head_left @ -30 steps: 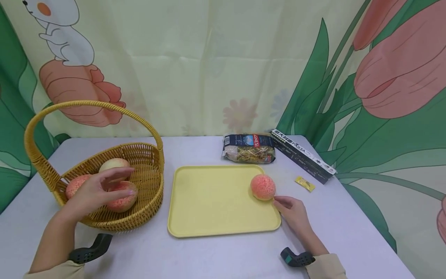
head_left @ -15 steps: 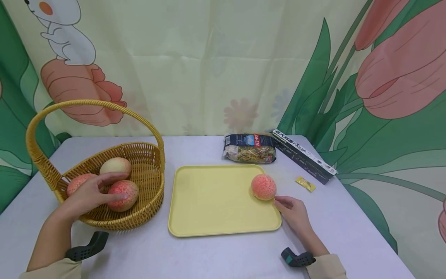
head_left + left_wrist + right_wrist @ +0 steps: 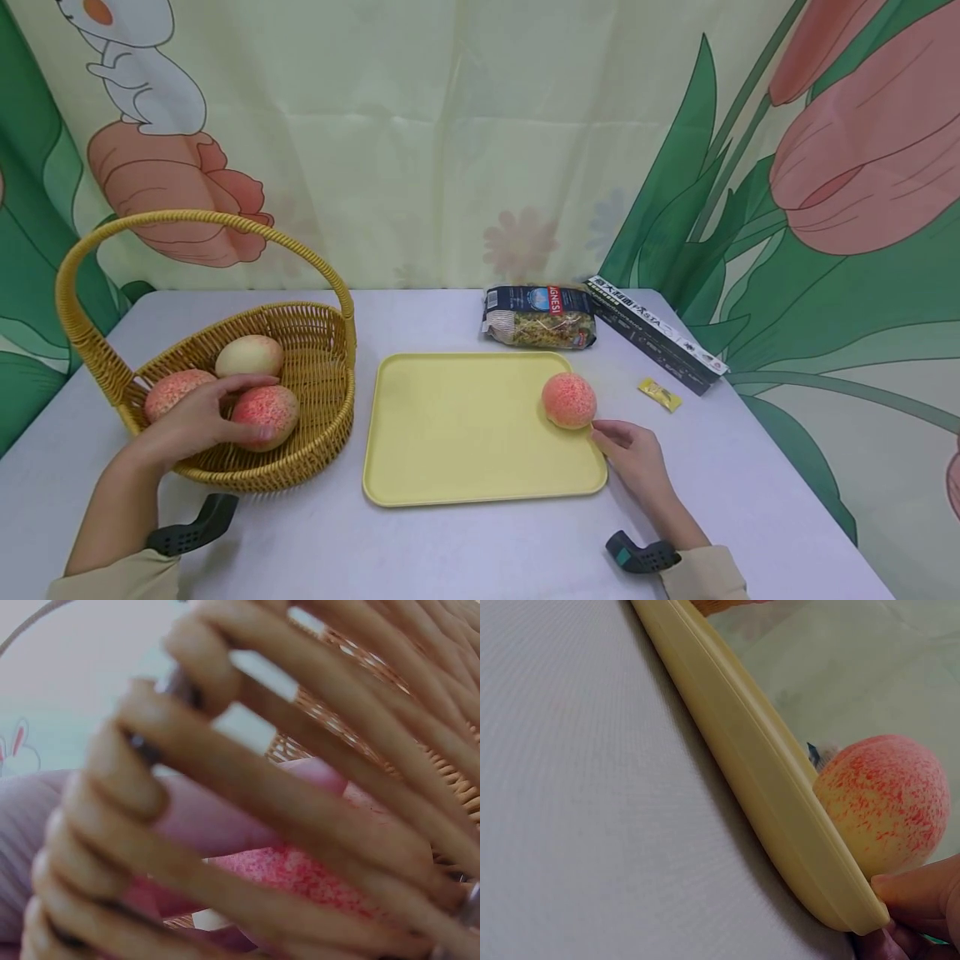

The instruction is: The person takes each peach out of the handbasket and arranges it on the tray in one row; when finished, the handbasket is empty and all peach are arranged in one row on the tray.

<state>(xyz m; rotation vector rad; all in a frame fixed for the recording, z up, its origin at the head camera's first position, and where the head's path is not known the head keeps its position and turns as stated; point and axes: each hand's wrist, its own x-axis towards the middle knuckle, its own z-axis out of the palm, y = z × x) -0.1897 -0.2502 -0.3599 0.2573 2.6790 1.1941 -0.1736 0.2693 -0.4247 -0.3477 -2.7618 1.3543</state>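
Observation:
My left hand [image 3: 198,421] reaches into the wicker basket [image 3: 315,446] and grips the front peach [image 3: 267,417], thumb on its near side and fingers over its top. Beside it in the basket lie a pale peach [image 3: 250,357] and another pink peach [image 3: 176,392]. Through the blurred basket weave, the left wrist view shows the speckled peach [image 3: 300,877] against the fingers. My right hand [image 3: 633,454] pinches the right edge of the yellow tray [image 3: 757,765], thumb on the rim and fingers below. A pink peach [image 3: 889,802] sits on the tray close to that thumb.
Behind the tray lies a bag of pasta [image 3: 538,317], with a long black pasta box [image 3: 656,335] angled beside it. A small yellow packet [image 3: 660,394] is on the white tablecloth right of the tray. The basket's tall handle [image 3: 202,218] arches above its opening.
My left hand has come down from above the front peach and closed its fingers and thumb on it. The right hand stays at the tray's edge.

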